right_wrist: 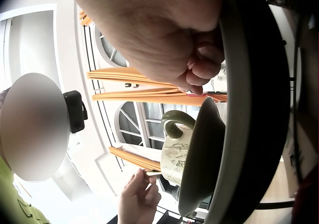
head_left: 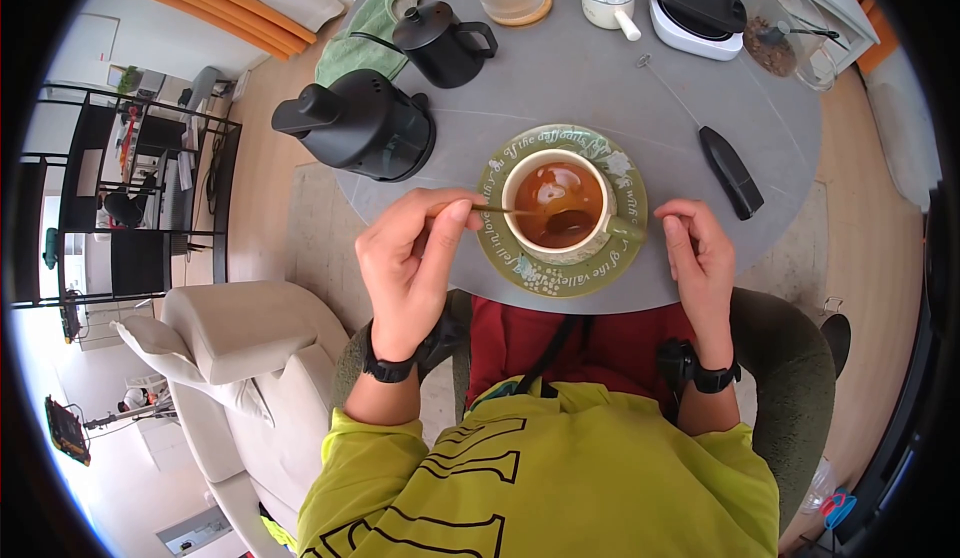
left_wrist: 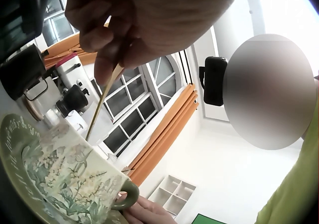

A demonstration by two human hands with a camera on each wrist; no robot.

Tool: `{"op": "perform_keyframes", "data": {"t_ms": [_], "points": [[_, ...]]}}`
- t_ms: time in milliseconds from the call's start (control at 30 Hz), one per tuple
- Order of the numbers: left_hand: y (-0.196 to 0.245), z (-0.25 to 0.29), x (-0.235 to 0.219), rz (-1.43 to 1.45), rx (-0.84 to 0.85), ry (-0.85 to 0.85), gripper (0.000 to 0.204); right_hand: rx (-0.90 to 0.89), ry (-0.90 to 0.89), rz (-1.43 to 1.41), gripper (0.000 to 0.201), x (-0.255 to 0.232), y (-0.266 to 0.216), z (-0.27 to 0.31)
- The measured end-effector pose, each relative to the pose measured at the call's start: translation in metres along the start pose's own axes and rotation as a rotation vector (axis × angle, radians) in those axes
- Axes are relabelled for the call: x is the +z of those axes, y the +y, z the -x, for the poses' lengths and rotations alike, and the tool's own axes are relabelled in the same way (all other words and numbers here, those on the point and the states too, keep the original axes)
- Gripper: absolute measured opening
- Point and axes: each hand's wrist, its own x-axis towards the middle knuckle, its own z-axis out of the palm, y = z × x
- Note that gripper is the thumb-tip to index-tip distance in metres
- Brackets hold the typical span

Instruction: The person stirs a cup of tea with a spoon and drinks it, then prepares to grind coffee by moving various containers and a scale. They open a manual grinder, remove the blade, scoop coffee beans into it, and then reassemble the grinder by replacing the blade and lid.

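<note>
Presently, left hand [head_left: 408, 258] pinches spoon [head_left: 492, 208] dipped in tea [head_left: 580, 190]; right hand [head_left: 705, 263] loosely curled, empty, beside saucer [head_left: 494, 248]. Cup [left_wrist: 75, 174] on saucer, unsteadied: brisk stirring could slop tea over rim.

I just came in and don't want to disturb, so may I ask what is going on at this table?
A person's left hand pinches a thin gold-coloured spoon, which dips into reddish-brown liquid in a cream floral cup with a green handle. The cup stands on a green saucer with white lettering, on the grey table. The right hand is beside the saucer, fingers loosely curled, holding nothing.
</note>
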Motion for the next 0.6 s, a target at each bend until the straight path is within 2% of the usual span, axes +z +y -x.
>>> {"op": "perform_keyframes", "data": {"t_ms": [133,233,300,600], "points": [[-0.002,-0.002,0.009,0.028,-0.027,-0.004,0.010,-0.004,0.004,0.007,0.009,0.001,0.000,0.000],[-0.002,-0.004,0.010,0.010,0.002,0.011,0.010,-0.009,0.005,0.011,0.009,0.000,0.000,0.000],[-0.004,-0.005,0.007,-0.097,0.127,0.054,0.010,-0.010,0.002,0.011,0.009,-0.001,0.000,0.000],[-0.001,0.003,-0.009,-0.214,0.157,0.081,0.006,-0.015,0.003,0.013,0.009,0.000,-0.001,0.000]]}}
